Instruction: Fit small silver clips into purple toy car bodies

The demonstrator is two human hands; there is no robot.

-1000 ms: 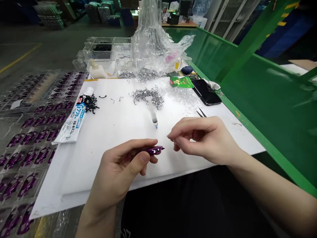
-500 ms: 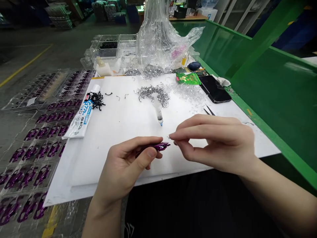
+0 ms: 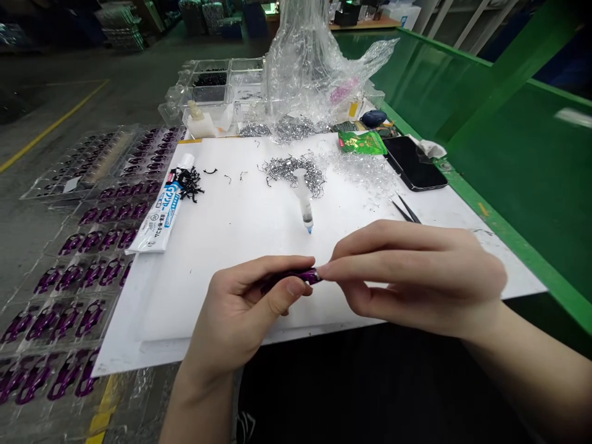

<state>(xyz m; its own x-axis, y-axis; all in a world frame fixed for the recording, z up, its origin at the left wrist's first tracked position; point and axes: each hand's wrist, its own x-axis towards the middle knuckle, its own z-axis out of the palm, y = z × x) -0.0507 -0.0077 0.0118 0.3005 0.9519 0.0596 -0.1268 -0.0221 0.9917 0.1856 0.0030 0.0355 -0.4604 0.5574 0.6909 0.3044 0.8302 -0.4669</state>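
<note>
My left hand (image 3: 250, 308) is closed around a purple part (image 3: 311, 277), pinching it between thumb and fingers. The closed fingertips of my right hand (image 3: 411, 277) touch the part's right end; whatever they pinch is hidden. Beyond my hands, a syringe (image 3: 304, 206) with a blue tip lies on the white board (image 3: 217, 246). Its upper end rests at a pile of small silvery pieces (image 3: 282, 169). Black tweezers (image 3: 406, 208) lie behind my right hand. Small black curved pieces (image 3: 189, 184) sit beside a white and blue tube (image 3: 160, 216) at the left.
Trays of purple parts (image 3: 69, 271) fill the left side. A phone (image 3: 414, 163), a green packet (image 3: 363, 143) and clear scraps (image 3: 365, 172) lie at the back right. Behind stand clear plastic bags (image 3: 300, 68) and a compartment box (image 3: 210, 92). A green barrier (image 3: 531, 148) borders the right.
My right hand's fingertips have come up to the end of the purple part, closing the small gap. The whole view has shifted slightly, with the table contents appearing further right.
</note>
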